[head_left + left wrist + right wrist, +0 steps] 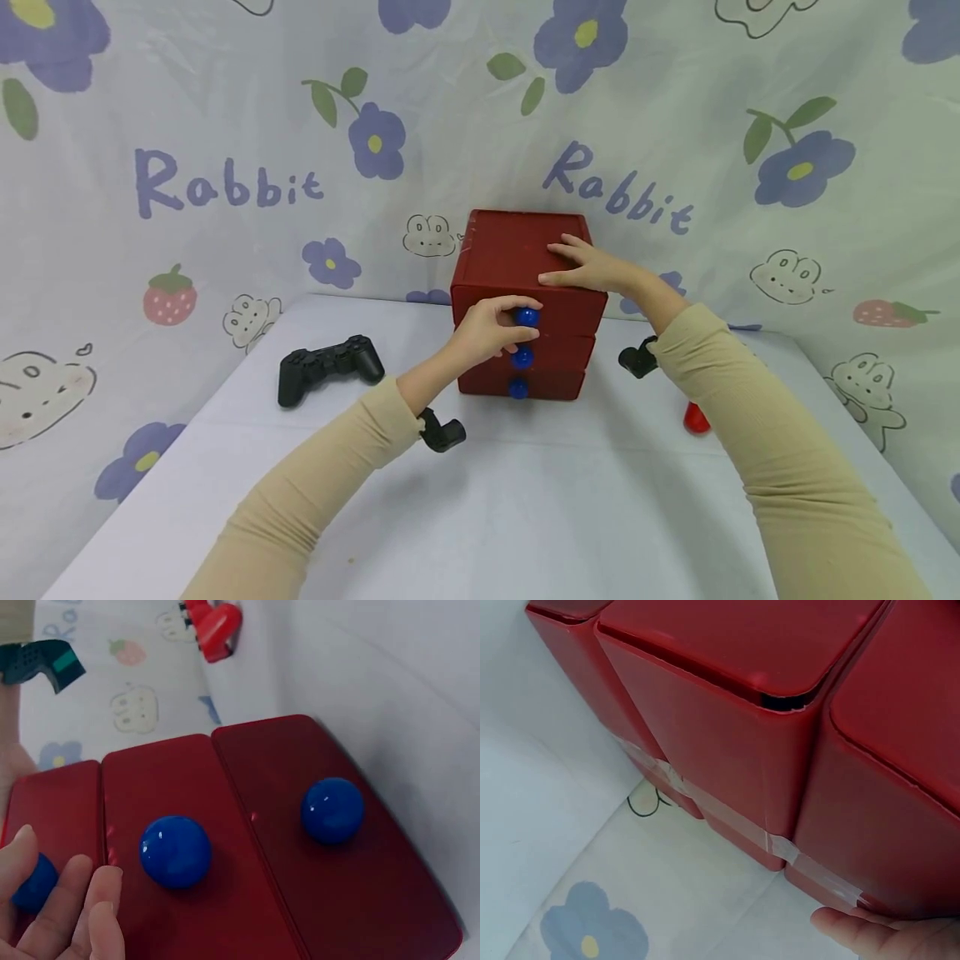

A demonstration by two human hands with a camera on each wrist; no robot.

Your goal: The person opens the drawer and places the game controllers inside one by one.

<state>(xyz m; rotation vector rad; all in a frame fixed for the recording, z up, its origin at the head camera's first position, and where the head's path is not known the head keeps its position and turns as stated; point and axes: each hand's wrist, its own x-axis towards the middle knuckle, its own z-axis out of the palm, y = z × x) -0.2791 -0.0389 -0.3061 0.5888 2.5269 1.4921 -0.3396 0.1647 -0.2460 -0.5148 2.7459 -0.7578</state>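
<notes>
A red cabinet of three stacked drawers (495, 250) stands on the table, each front bearing a round blue knob. My left hand (483, 333) is at the top drawer, its thumb and fingers around the top blue knob (527, 317). In the left wrist view that knob (37, 889) shows partly behind the fingers, and the middle knob (176, 852) and bottom knob (332, 811) are bare. My right hand (592, 267) rests on the cabinet's top with its fingers spread. Only part of the right hand (900, 937) shows in the right wrist view, along the cabinet's edge.
A black game controller (330, 367) lies on the table left of the cabinet. To the right, a red object (696, 419) is partly hidden by my right sleeve. Clear tape (735, 817) runs across the cabinet's side. A patterned cloth (247, 100) hangs behind.
</notes>
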